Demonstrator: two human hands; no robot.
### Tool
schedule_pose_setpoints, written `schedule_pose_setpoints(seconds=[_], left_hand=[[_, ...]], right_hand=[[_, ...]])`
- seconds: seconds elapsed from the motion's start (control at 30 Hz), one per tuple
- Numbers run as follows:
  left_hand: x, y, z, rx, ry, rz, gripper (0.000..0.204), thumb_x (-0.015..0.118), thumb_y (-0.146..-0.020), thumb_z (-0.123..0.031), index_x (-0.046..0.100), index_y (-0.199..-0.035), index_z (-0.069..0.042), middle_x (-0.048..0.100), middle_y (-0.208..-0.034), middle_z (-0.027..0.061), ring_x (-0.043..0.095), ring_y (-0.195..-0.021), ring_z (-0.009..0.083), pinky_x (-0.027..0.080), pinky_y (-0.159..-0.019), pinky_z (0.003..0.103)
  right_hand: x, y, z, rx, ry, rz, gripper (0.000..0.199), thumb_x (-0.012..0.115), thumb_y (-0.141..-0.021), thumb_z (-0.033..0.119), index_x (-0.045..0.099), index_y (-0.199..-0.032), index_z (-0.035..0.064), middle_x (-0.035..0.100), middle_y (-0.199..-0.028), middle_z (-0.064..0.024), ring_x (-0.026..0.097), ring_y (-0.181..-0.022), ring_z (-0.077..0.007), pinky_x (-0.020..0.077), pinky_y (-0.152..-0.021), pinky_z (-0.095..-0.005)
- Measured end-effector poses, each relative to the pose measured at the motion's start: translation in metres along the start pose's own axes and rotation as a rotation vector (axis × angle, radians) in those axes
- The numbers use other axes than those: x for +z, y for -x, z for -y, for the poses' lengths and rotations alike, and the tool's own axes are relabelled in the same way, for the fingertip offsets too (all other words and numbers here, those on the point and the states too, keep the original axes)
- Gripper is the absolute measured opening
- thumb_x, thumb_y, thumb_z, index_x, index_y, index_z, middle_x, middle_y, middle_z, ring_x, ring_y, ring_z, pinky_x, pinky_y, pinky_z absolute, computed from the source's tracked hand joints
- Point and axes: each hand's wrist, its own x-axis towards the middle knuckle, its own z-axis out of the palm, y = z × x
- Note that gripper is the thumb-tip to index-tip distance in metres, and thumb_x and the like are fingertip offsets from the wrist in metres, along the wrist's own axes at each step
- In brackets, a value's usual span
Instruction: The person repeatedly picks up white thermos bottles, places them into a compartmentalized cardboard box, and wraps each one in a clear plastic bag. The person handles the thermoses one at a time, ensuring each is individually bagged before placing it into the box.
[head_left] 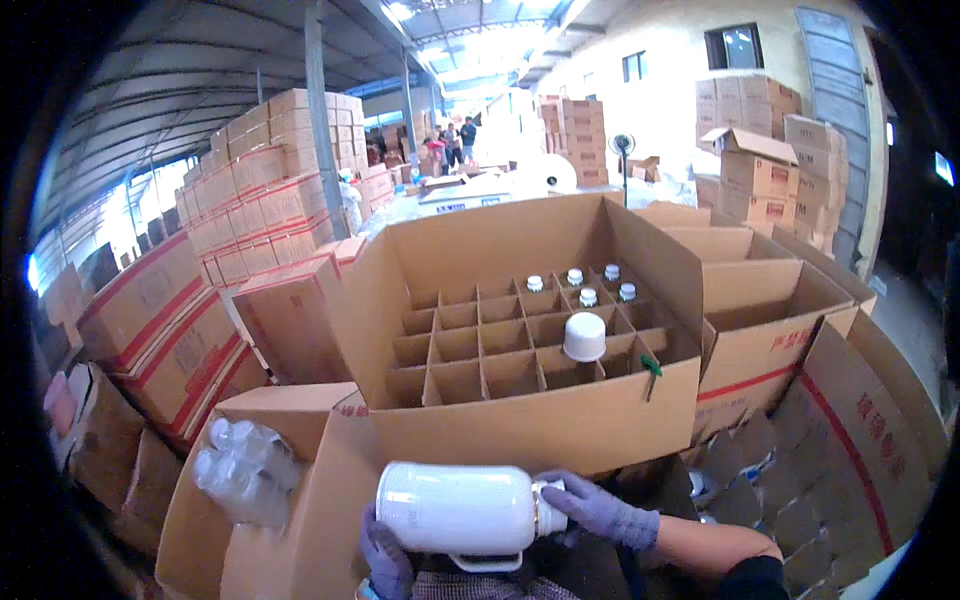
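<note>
A white thermos jug (455,505) with a handle lies level in front of me, its neck toward the right. My left hand (386,556), in a grey-purple glove, is closed around its base end. My right hand (600,512), gloved alike, grips the jug's neck end, where a metallic ring shows. Beyond the jug stands a large open carton (530,430) with cardboard dividers. Several white-capped bottles (588,297) sit in its far right cells. A white dome-shaped cup (585,337) rises nearer in the grid. A green tool (652,368) hangs on the carton's near right edge.
An open box with clear plastic-wrapped items (245,470) stands at left. Open cartons (765,310) flank the right, with a divided carton (770,470) low beside me. Stacked cartons (270,190), a fan (622,146) and several people (455,142) are farther back.
</note>
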Motion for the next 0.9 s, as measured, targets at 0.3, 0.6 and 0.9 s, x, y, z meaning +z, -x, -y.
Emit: schedule_pose_setpoints(seconds=[0.3,0.6,0.9], left_hand=[[0.069,-0.208,-0.01,0.695,-0.901,0.132,0.029,0.072,-0.085,-0.027,0.059,-0.099,-0.005,0.057,-0.092,0.0149,0.054,-0.091,0.0371,0.044,-0.081,0.046],[0.168,-0.33,0.017,0.434,-1.513,0.616,0.063,0.061,-0.085,-0.064,0.071,-0.098,-0.004,0.069,-0.102,0.0208,0.068,-0.095,0.0372,0.054,-0.082,0.046],[0.366,-0.495,0.174,0.389,-1.406,0.539,0.07,0.061,-0.084,-0.066,0.07,-0.112,-0.003,0.068,-0.115,0.0241,0.065,-0.111,0.0389,0.049,-0.099,0.047]], right_hand=[[-0.008,0.039,-0.012,-1.019,0.842,-0.671,0.056,0.086,-0.067,0.018,0.065,-0.119,0.0133,0.059,-0.124,-0.012,0.058,-0.103,-0.0314,0.0491,-0.088,-0.0435],[-0.017,0.01,-0.065,-0.937,0.5,-0.568,0.06,0.084,-0.069,0.027,0.064,-0.122,0.0079,0.065,-0.116,-0.0182,0.062,-0.102,-0.0377,0.0517,-0.087,-0.0475],[-0.045,-0.041,-0.094,-0.962,0.27,-0.591,0.057,0.087,-0.063,0.022,0.067,-0.115,0.0089,0.065,-0.112,-0.0149,0.064,-0.093,-0.0356,0.0504,-0.078,-0.0451]])
